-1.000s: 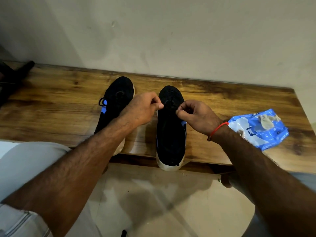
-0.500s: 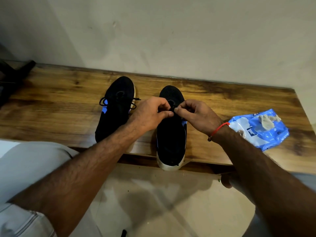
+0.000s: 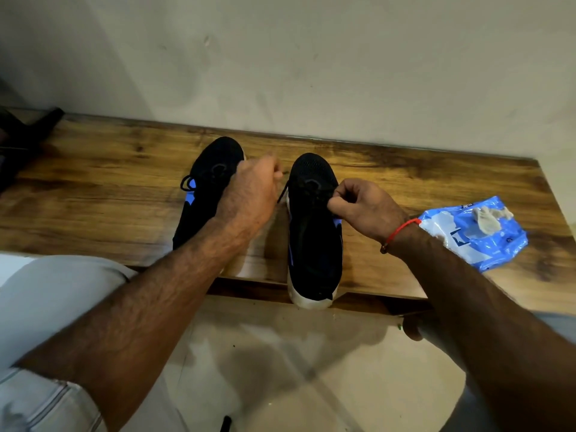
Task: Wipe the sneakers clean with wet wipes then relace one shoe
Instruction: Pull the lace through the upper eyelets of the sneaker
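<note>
L hand (image 3: 249,194) & R hand (image 3: 364,207) fingers curled in pinch grip, arms outstretched.

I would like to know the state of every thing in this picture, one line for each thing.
Right sneaker: flat on the bench, being laced.
Lace: pulled taut to the left.
Left hand: grips the lace end.
Right hand: pinches the lace at the eyelets.
Left sneaker: laced, untouched.
Wipes pack: lying flat, crumpled wipe on top.

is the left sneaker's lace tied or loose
Tied, it seems: the left sneaker shows a black bow loop at its side. The left hand covers the rest, so the knot itself cannot be seen.
</note>
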A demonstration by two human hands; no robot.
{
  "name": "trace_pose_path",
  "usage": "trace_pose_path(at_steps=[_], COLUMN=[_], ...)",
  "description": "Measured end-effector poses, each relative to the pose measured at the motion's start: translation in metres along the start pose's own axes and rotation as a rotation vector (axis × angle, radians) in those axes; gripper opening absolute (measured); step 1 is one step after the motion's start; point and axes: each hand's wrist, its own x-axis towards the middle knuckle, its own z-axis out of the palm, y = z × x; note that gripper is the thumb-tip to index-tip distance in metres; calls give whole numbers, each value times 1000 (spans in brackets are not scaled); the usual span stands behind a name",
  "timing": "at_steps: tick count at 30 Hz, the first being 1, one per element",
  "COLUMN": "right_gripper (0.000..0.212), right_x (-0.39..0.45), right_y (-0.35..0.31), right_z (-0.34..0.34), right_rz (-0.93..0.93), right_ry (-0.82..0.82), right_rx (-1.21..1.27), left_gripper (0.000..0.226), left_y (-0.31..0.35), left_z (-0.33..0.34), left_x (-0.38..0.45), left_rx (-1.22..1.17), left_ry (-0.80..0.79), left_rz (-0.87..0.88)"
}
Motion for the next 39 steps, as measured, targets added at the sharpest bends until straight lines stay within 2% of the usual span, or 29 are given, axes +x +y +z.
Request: trace_pose_path(at_steps=[2, 4, 6, 9, 14, 17, 20, 22, 23, 25, 28, 30, 31, 32, 34, 37, 38, 39], right_gripper=[8, 10, 9, 7, 6, 6, 11, 19, 19, 7, 56, 77, 83, 83, 77, 78, 75, 68], right_x=[-1, -1, -1, -2, -10, -15, -12, -4, 1, 8, 10, 9, 9, 9, 11, 8, 7, 6], right_y=[0, 0, -1, -6, -18, -26, -31, -25, -19, -2, 16, 17, 15, 12, 9, 4, 2, 1], right_z=[1, 2, 4, 4, 1, -4, -18, -30, -35, -39, -32, -26, -25, -24, -24, -21, -19, -16], right_rz=[-15, -23, 0, 72, 115, 149, 147, 216, 289, 461, 591, 570, 548, 528, 465, 313, 266, 230], right_ry=[-17, -31, -43, -36, -189, -203, -64, 168, 294, 463, 462, 457, 474, 498, 593, 671, 678, 694], right_rx=[29, 30, 50, 240, 448, 732, 1104, 1307, 1330, 1151, 708, 501, 435, 361, 200, 7, -47, -89], left_gripper=[35, 39, 31, 24, 17, 11, 10, 10, 10, 15, 14, 12, 14, 22, 53, 104, 110, 106], left_y=[-4, -1, 5, 7, 10, 7, 5, 8, 11, 15, 17, 16, 16, 15, 13, 14, 16, 19], left_z=[-5, -6, 0, 11, 13, 13, 14, 13, 11, 6, -5, -13, -17, -19, -21, -17, -15, -13], left_x=[2, 1, -2, -6, -3, -1, 2, 1, 0, 0, 6, 12, 15, 17, 19, 11, 7, 3], left_rx=[163, 210, 101, -19, -155, -228, -289, -336, -413, -610, -888, -1103, -1129, -1082, -877, -591, -500, -398], left_ry=[80, 38, -84, -255, -251, -253, -243, -235, -249, -287, -226, -87, -7, 61, 119, 26, -15, -49], left_rz=[10, 46, 43, -28, -78, -176, -274, -308, -344, -461, -542, -536, -537, -552, -624, -666, -627, -557])
